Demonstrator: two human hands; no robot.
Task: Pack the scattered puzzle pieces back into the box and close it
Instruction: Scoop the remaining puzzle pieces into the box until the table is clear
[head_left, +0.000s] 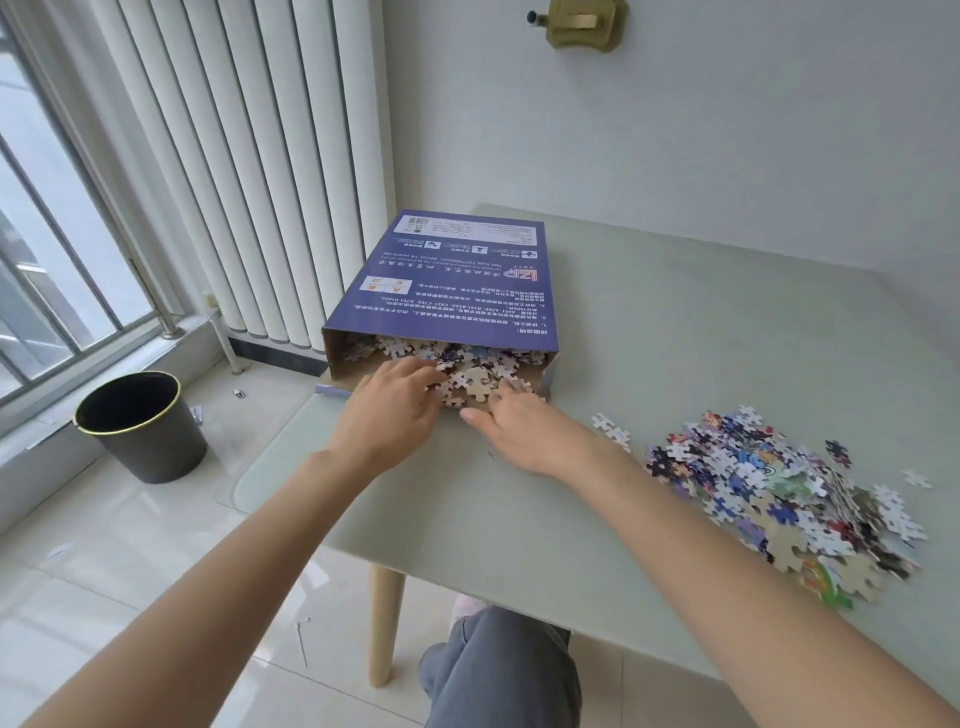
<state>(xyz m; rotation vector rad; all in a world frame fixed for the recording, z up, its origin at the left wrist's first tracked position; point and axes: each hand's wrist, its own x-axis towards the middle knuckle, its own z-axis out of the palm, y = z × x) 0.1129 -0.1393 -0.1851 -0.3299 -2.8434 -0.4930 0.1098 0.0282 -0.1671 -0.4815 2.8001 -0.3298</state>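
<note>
A black round plastic bin (143, 426) stands on the floor well left of the hands. The left hand (395, 410) and right hand (524, 431), fingers straight, press loose pieces into the open mouth of the flat purple cardboard box (447, 283) just beyond them. The scattered multicoloured jigsaw pieces (779, 493) lie on the pale green table (675, 338), right of the right hand.

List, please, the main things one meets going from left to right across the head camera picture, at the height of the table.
Black waste bin → left hand → right hand → heap of loose puzzle pieces.
</note>
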